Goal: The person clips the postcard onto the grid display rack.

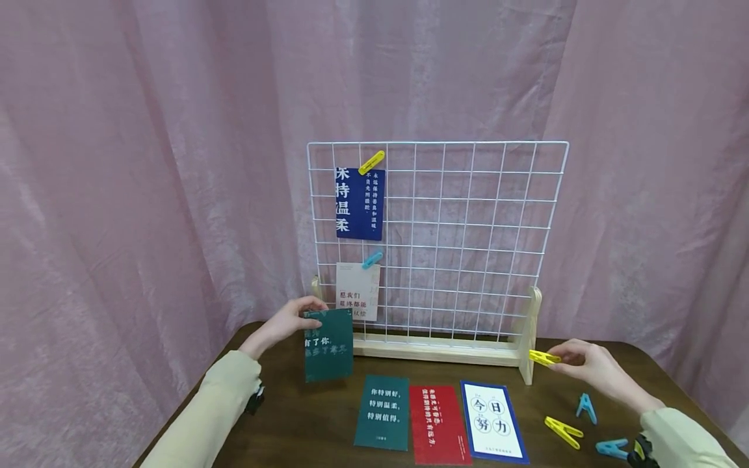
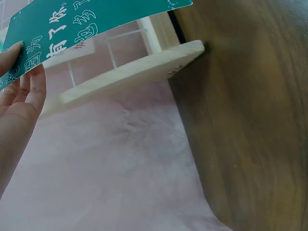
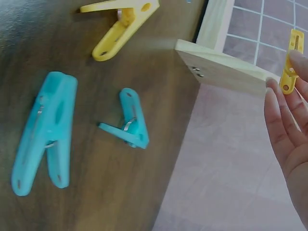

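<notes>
My left hand (image 1: 290, 318) pinches a green card (image 1: 329, 348) with white writing by its upper left edge, thumb in front and fingers behind. That card hangs upright before the lower left of a white wire grid (image 1: 456, 234) on a wooden stand, overlapping a corner of a white card (image 1: 351, 286) clipped there by a blue clothespin (image 1: 372, 260). At the stand's right foot, my right hand (image 1: 591, 367) holds a yellow clothespin (image 1: 544, 357) between thumb and fingers; the right wrist view shows the same yellow clothespin (image 3: 292, 60) at the fingertips.
Higher on the grid hangs a blue card (image 1: 359, 205) under a yellow clothespin (image 1: 371, 162). Along the brown table lie a green card (image 1: 382, 413), a red card (image 1: 440, 426) and a blue-bordered card (image 1: 494, 421). Near my right wrist are a yellow clothespin (image 1: 564, 432) and blue clothespins (image 1: 586, 408).
</notes>
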`<state>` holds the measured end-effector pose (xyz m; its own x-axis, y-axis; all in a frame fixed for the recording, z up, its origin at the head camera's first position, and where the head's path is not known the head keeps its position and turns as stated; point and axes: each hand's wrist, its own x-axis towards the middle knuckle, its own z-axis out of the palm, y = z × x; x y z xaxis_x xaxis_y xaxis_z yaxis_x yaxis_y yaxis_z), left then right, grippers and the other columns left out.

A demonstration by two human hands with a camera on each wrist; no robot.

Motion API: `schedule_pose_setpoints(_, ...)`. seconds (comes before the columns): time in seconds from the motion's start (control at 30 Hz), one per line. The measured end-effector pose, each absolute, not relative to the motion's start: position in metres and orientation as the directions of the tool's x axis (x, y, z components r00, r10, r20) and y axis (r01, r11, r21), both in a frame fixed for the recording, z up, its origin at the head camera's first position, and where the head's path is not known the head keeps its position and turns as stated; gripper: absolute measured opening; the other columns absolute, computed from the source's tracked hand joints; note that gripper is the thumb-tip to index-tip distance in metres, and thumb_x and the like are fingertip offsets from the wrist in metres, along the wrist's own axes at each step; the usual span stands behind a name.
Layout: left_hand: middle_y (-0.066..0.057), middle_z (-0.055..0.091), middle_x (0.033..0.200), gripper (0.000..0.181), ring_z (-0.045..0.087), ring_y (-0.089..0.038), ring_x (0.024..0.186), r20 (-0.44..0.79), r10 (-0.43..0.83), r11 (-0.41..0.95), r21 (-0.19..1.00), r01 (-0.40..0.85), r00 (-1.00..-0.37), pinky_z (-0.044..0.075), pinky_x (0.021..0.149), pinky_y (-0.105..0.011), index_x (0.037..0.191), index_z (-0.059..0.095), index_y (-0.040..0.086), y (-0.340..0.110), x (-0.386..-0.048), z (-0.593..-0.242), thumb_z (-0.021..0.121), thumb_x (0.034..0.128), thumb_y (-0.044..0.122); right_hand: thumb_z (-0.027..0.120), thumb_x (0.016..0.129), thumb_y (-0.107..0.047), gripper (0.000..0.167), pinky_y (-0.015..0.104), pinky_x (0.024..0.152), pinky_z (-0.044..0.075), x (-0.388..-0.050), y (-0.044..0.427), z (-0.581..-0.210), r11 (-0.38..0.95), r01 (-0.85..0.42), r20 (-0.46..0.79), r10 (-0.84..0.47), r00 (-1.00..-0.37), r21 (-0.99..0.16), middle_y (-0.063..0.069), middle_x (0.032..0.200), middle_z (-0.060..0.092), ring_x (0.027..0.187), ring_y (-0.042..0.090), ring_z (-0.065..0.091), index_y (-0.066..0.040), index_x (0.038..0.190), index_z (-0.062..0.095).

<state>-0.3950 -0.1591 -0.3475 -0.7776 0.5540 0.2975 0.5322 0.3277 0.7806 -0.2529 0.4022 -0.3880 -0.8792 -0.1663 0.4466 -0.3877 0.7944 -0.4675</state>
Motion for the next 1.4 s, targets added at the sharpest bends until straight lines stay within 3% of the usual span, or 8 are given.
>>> schedule_pose_setpoints(0.1,-0.010,0.054,0.110,0.028,0.047,-0.027,0.101,0.306,0.561,0.309,0.785,0.537,-0.769,0.042,0.081,-0.040,0.110,0.057,0.002,-0.155,-0.395,-0.343,0.064,0.0836,0.007,0.073,0.077,-0.017,0.021,0.026,0.058,0.046,-0.252,0.401,-0.385,0.793,-0.399,0.465,-0.167,-0.869,-0.460,-0.003,0.083,0.061,0.069,0.006,0.055,-0.008,0.094,0.066)
schedule_pose_setpoints(0.33,-0.018,0.049,0.119,0.028,0.044,-0.030,0.106,0.301,0.581,0.268,0.807,0.527,-0.757,0.043,0.083,-0.041,0.111,0.056,-0.001,-0.139,-0.387,-0.319,0.061,0.0844,0.002,0.072,0.078,-0.015,0.021,0.025,0.057,0.047,-0.251,0.395,-0.365,0.794,-0.405,0.479,-0.166,-0.862,-0.453,-0.001,0.085,0.060,0.070,0.008,0.055,-0.007,0.096,0.066)
schedule_pose_setpoints(0.6,-0.016,0.051,0.116,0.027,0.042,-0.032,0.111,0.322,0.589,0.237,0.808,0.540,-0.741,0.040,0.086,-0.044,0.112,0.053,-0.005,-0.119,-0.365,-0.286,0.059,0.0854,-0.001,0.071,0.079,-0.010,0.020,0.024,0.061,0.048,-0.253,0.391,-0.347,0.782,-0.451,0.537,-0.180,-0.824,-0.430,0.002,0.088,0.059,0.073,0.008,0.056,-0.005,0.098,0.066)
schedule_pose_setpoints(0.77,-0.013,0.050,0.118,0.029,0.043,-0.028,0.111,0.318,0.580,0.241,0.812,0.531,-0.750,0.041,0.085,-0.041,0.114,0.054,-0.001,-0.110,-0.373,-0.287,0.061,0.0853,0.003,0.069,0.078,-0.003,0.021,0.022,0.062,0.048,-0.254,0.384,-0.335,0.768,-0.485,0.573,-0.191,-0.797,-0.419,0.005,0.089,0.059,0.072,0.009,0.056,-0.003,0.099,0.065)
schedule_pose_setpoints(1.07,-0.014,0.054,0.111,0.028,0.046,-0.025,0.087,0.410,0.564,0.210,0.769,0.604,-0.717,0.040,0.072,-0.034,0.110,0.057,0.002,-0.086,-0.384,-0.277,0.064,0.0827,0.003,0.068,0.080,-0.005,0.021,0.020,0.064,0.048,-0.259,0.371,-0.311,0.749,-0.525,0.599,-0.217,-0.771,-0.405,0.005,0.093,0.058,0.075,0.009,0.056,-0.004,0.101,0.065)
schedule_pose_setpoints(1.4,-0.010,0.056,0.111,0.030,0.051,-0.018,0.081,0.431,0.524,0.178,0.788,0.589,-0.735,0.045,0.073,-0.030,0.109,0.056,-0.001,-0.076,-0.381,-0.263,0.065,0.0803,-0.002,0.067,0.083,-0.009,0.021,0.020,0.065,0.048,-0.268,0.356,-0.286,0.746,-0.536,0.589,-0.242,-0.771,-0.396,0.005,0.093,0.060,0.077,0.013,0.057,-0.004,0.103,0.064)
